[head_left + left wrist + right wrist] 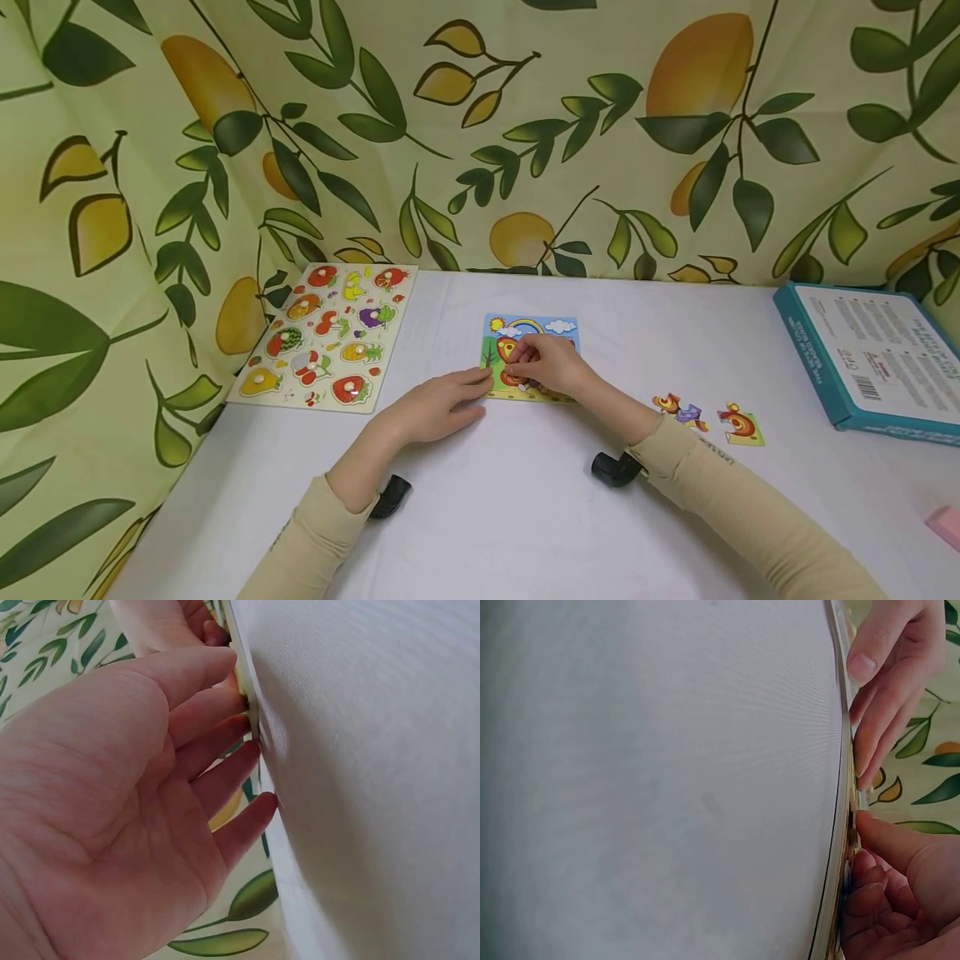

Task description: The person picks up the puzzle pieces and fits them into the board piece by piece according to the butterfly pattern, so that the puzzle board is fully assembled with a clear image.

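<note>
A small jigsaw board (534, 323) with a rainbow, sun and cloud picture lies flat on the white table in the head view. Over its middle, my right hand (551, 364) pinches a puzzle piece between thumb and index finger; the fingers mostly cover the piece. The right wrist view shows this right hand (900, 892) low at the board's edge, its other fingers curled. My left hand (435, 407) rests at the board's left edge, fingertips touching it. Loosely extended fingers of the left hand (150, 787) show in the left wrist view.
Loose puzzle pieces (742, 425) lie right of the board, near the right forearm. A fruit peg puzzle (378, 367) lies at the left. The blue-edged box (885, 350) sits at the far right, with a pink object (945, 527) nearer me. A leaf-patterned curtain (480, 167) stands behind.
</note>
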`<state>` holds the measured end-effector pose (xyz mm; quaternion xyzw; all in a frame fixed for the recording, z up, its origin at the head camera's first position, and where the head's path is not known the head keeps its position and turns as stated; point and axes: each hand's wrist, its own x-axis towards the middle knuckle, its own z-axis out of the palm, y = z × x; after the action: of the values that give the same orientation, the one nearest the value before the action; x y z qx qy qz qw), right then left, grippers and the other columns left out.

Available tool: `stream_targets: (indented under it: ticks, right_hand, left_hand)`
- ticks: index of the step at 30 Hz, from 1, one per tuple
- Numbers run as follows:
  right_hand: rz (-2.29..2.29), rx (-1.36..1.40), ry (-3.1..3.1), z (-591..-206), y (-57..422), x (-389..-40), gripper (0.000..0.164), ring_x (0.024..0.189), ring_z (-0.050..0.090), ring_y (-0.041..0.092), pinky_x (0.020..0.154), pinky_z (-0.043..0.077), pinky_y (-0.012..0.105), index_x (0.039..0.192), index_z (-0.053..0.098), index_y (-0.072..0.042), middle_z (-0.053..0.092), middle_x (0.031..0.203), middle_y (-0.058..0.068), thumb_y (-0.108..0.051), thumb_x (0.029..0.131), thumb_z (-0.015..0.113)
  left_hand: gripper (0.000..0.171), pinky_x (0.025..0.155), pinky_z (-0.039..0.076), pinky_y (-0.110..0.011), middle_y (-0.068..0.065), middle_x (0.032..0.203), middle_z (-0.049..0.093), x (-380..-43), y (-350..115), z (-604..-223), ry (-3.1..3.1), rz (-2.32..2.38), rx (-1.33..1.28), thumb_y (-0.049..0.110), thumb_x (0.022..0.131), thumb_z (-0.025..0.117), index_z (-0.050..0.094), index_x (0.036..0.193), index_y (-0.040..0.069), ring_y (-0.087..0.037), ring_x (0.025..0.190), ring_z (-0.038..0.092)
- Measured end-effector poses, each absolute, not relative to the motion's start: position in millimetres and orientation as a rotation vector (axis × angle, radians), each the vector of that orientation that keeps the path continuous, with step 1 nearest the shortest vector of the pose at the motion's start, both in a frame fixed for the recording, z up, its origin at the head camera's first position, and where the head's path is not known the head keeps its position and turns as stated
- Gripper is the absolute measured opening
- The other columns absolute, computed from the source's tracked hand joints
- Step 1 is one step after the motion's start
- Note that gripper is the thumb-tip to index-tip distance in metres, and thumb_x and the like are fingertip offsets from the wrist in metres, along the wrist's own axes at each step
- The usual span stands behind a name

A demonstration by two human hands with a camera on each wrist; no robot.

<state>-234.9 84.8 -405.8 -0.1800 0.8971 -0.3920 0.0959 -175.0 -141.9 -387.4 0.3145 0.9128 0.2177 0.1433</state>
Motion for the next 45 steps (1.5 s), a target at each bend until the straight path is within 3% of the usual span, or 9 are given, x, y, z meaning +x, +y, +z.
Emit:
stream_targets:
  ticks: [28, 37, 45]
  right_hand:
    - [-1.107, -0.535, 2.630, -405, 84, -241, 0.018, 0.066, 0.051, 0.014, 0.057, 0.042, 0.026, 0.089, 0.067, -0.010, 0.057, 0.073, 0.000, -0.024, 0.085, 0.077]
    - [-1.083, -0.563, 2.591, -403, 85, -240, 0.012, 0.066, 0.050, 0.014, 0.057, 0.041, 0.025, 0.095, 0.067, -0.009, 0.055, 0.075, 0.001, -0.018, 0.090, 0.072]
    - [-1.072, -0.675, 2.527, -392, 126, -227, 0.024, 0.081, 0.054, 0.016, 0.069, 0.046, 0.029, 0.118, 0.070, -0.011, 0.064, 0.093, -0.001, -0.019, 0.096, 0.063]
  left_hand:
    - [0.048, 0.113, 0.029, -0.043, -0.007, 0.153, 0.039, -178, -141, -389, 2.606, 0.690, 0.935, 0.023, 0.100, 0.055, 0.048, 0.144, 0.005, -0.025, 0.141, 0.033]
    - [0.041, 0.102, 0.041, -0.042, -0.011, 0.132, 0.052, -187, -127, -385, 2.704, 0.553, 1.016, 0.023, 0.099, 0.057, 0.057, 0.137, 0.009, -0.027, 0.122, 0.045]
    - [0.038, 0.114, 0.029, -0.041, -0.003, 0.153, 0.040, -192, -122, -384, 2.638, 0.600, 0.889, 0.025, 0.102, 0.051, 0.056, 0.138, 0.012, -0.022, 0.141, 0.033]
